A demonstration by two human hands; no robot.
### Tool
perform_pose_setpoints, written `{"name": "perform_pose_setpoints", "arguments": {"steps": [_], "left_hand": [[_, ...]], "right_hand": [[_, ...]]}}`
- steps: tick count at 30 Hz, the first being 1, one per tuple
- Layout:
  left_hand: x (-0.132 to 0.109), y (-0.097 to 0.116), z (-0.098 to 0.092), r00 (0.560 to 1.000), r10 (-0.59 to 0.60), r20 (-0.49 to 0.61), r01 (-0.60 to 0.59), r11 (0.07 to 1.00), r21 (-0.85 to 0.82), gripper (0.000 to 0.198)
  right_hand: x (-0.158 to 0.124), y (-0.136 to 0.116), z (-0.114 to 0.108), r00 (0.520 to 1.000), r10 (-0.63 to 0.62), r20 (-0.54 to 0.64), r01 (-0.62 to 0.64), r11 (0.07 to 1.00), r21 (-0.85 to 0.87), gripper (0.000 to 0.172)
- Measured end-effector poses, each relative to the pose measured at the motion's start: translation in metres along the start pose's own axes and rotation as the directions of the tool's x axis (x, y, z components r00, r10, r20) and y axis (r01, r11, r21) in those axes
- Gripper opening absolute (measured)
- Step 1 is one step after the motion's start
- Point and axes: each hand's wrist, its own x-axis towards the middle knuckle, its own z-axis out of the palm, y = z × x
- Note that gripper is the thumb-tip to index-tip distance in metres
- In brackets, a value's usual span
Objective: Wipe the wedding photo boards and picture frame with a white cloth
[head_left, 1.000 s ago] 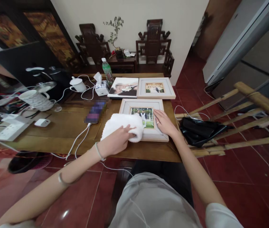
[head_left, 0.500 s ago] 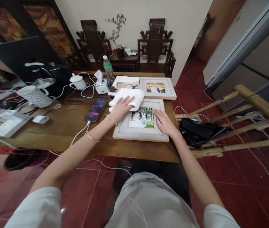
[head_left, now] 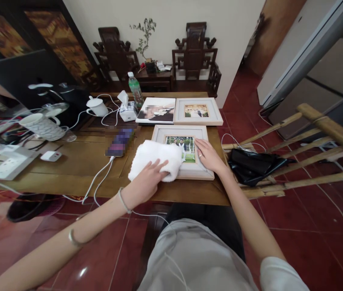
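Note:
My left hand (head_left: pixel 147 182) presses on a folded white towel (head_left: pixel 156 155), with its fingers over the cloth's near side. The towel covers the left part and near left corner of a whitish picture frame (head_left: pixel 201 173), which lies face up near the table's front edge. A photo (head_left: pixel 191 155) of people on grass shows beside the cloth. My right hand (head_left: pixel 208 154) rests flat on the right part of the frame, fingers stretched toward the photo's edge. What lies beneath the towel is hidden.
Behind lie a second frame (head_left: pixel 216 117) and a photo panel (head_left: pixel 156 116). Leftward are a phone (head_left: pixel 119 142) on a cable, a tissue box (head_left: pixel 128 112), a bottle (head_left: pixel 135 88), a lidded cup (head_left: pixel 97 106) and a power strip (head_left: pixel 12 165). A bamboo rack (head_left: pixel 316 180) stands right.
My left hand has slid the towel toward me and slightly left, from the frame's far left corner to its near left corner. The right hand stays on the frame.

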Motion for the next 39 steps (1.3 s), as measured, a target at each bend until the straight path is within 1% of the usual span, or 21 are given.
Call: {"name": "perform_pose_setpoints", "arguments": {"steps": [2, 4, 6, 10, 12, 14, 16, 18, 20, 22, 24, 26, 29, 32, 33, 35, 37, 39], "left_hand": [[-0.004, 0.003, 0.002, 1.000, -0.009, -0.007, 0.009, 1.000, -0.016, 0.057], [0.003, -0.002, 0.005, 0.999, -0.031, -0.028, 0.030, 0.999, -0.016, 0.056], [0.018, -0.013, 0.007, 0.997, -0.060, -0.058, 0.061, 0.998, 0.005, 0.055], [0.061, -0.039, 0.008, 0.991, -0.097, -0.095, 0.103, 0.993, 0.062, 0.055], [0.082, -0.052, 0.008, 0.987, -0.112, -0.118, 0.120, 0.991, 0.067, 0.054], [0.099, -0.065, 0.009, 0.975, -0.141, -0.170, 0.151, 0.988, 0.044, 0.053], [0.112, -0.075, 0.010, 0.956, -0.175, -0.236, 0.181, 0.984, 0.001, 0.053], [0.118, -0.081, 0.012, 0.942, -0.192, -0.276, 0.189, 0.981, -0.038, 0.052], [0.117, -0.080, 0.013, 0.948, -0.177, -0.265, 0.173, 0.984, -0.038, 0.052], [0.108, -0.072, 0.013, 0.964, -0.141, -0.224, 0.145, 0.989, 0.000, 0.053], [0.092, -0.057, 0.013, 0.977, -0.102, -0.185, 0.111, 0.993, 0.039, 0.052], [0.070, -0.038, 0.012, 0.985, -0.076, -0.157, 0.084, 0.995, 0.049, 0.052], [0.037, -0.009, 0.010, 0.991, -0.076, -0.111, 0.080, 0.996, 0.032, 0.053], [0.017, 0.012, 0.007, 0.995, -0.077, -0.064, 0.077, 0.997, 0.004, 0.053], [0.015, 0.015, 0.006, 0.995, -0.077, -0.057, 0.077, 0.997, -0.005, 0.053], [0.018, 0.015, 0.008, 0.994, -0.087, -0.067, 0.087, 0.996, -0.008, 0.054], [0.030, 0.007, 0.013, 0.989, -0.105, -0.107, 0.107, 0.994, 0.005, 0.054], [0.049, -0.007, 0.019, 0.980, -0.126, -0.152, 0.129, 0.991, 0.015, 0.053]], "right_hand": [[0.000, 0.000, 0.000, 1.000, -0.004, 0.004, 0.004, 1.000, -0.002, 0.052], [0.001, 0.001, 0.000, 1.000, -0.007, 0.010, 0.007, 1.000, -0.002, 0.053], [0.001, 0.002, -0.001, 1.000, -0.009, 0.011, 0.009, 1.000, 0.005, 0.053], [0.002, 0.005, 0.000, 1.000, -0.023, 0.015, 0.023, 1.000, 0.021, 0.056], [0.002, 0.007, 0.000, 0.999, -0.026, 0.026, 0.026, 0.999, 0.022, 0.060], [0.003, 0.009, 0.000, 0.999, -0.024, 0.036, 0.023, 0.999, 0.027, 0.064], [0.005, 0.011, 0.000, 0.999, -0.022, 0.026, 0.021, 0.999, 0.037, 0.065], [0.008, 0.013, 0.001, 1.000, -0.026, 0.002, 0.026, 0.998, 0.057, 0.066], [0.010, 0.014, 0.001, 0.999, -0.035, -0.016, 0.036, 0.996, 0.083, 0.068], [0.012, 0.015, 0.001, 0.999, -0.039, -0.026, 0.042, 0.993, 0.108, 0.069], [0.011, 0.015, 0.002, 0.999, -0.036, -0.035, 0.040, 0.991, 0.125, 0.070], [0.010, 0.015, 0.002, 0.999, -0.031, -0.044, 0.037, 0.990, 0.136, 0.070], [0.008, 0.014, 0.004, 0.998, -0.019, -0.059, 0.027, 0.990, 0.135, 0.068], [0.008, 0.013, 0.005, 0.998, -0.004, -0.064, 0.011, 0.993, 0.117, 0.065], [0.008, 0.013, 0.005, 0.998, -0.002, -0.061, 0.008, 0.994, 0.111, 0.065], [0.008, 0.012, 0.004, 0.999, -0.003, -0.051, 0.008, 0.994, 0.106, 0.064], [0.008, 0.012, 0.004, 0.999, -0.014, -0.044, 0.019, 0.994, 0.107, 0.065], [0.008, 0.012, 0.003, 0.999, -0.027, -0.039, 0.031, 0.994, 0.108, 0.068]]}}
